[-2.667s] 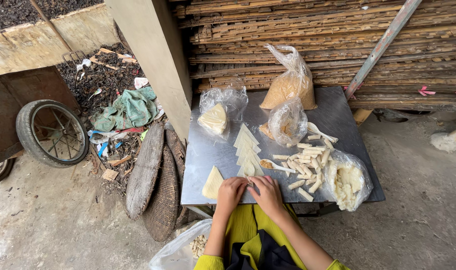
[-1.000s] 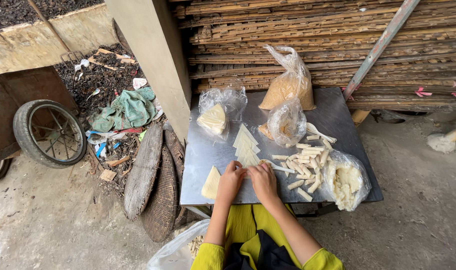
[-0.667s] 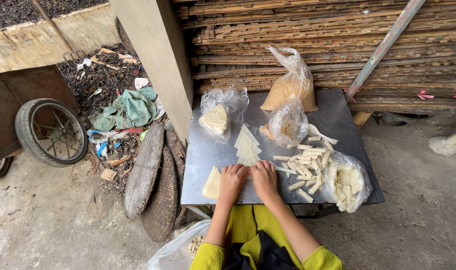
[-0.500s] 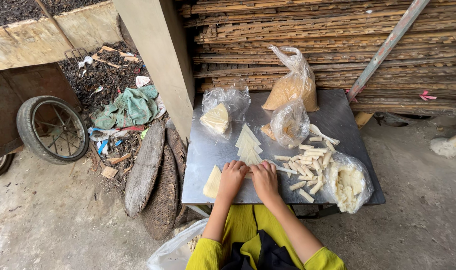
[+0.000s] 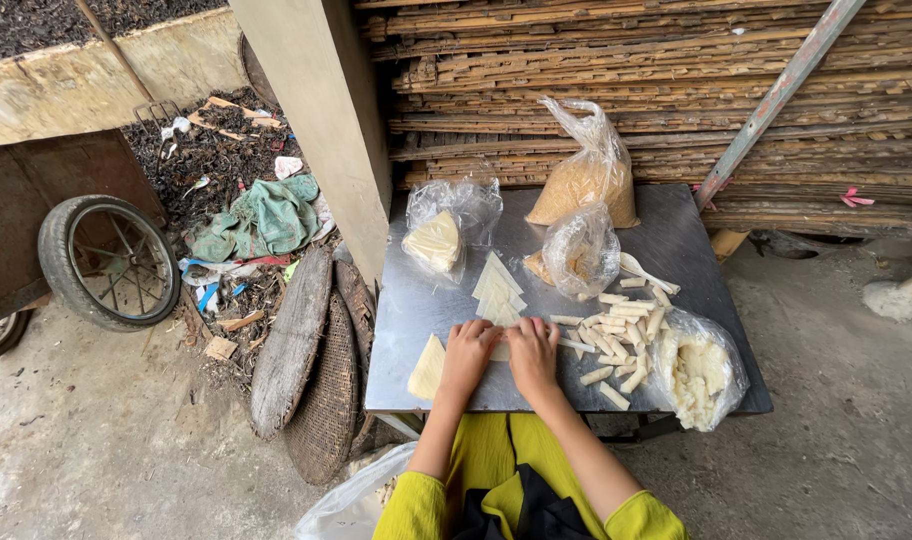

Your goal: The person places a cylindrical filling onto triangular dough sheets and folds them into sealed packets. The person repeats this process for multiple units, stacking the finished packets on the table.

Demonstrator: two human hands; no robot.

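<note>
grip: left hand [image 5: 466,350] and right hand [image 5: 532,347] side by side, fingers curled down on one wrapper [image 5: 500,350]; how tightly they pinch it, can't tell.
wrapper: flat on the table [image 5: 416,300], near its front edge, mostly hidden under the fingers.
stack: more wrappers [image 5: 497,290] just behind the hands.
rolls: pile [image 5: 621,340] just right of the right hand.
risk: thin sheet may tear if pressed unevenly.
risk 2: loose roll may unwind; right wrist may knock the pile.

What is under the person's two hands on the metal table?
A pale wrapper sheet peeks out between the left hand and right hand on the grey metal table; whatever lies beneath the palms is covered.
</note>
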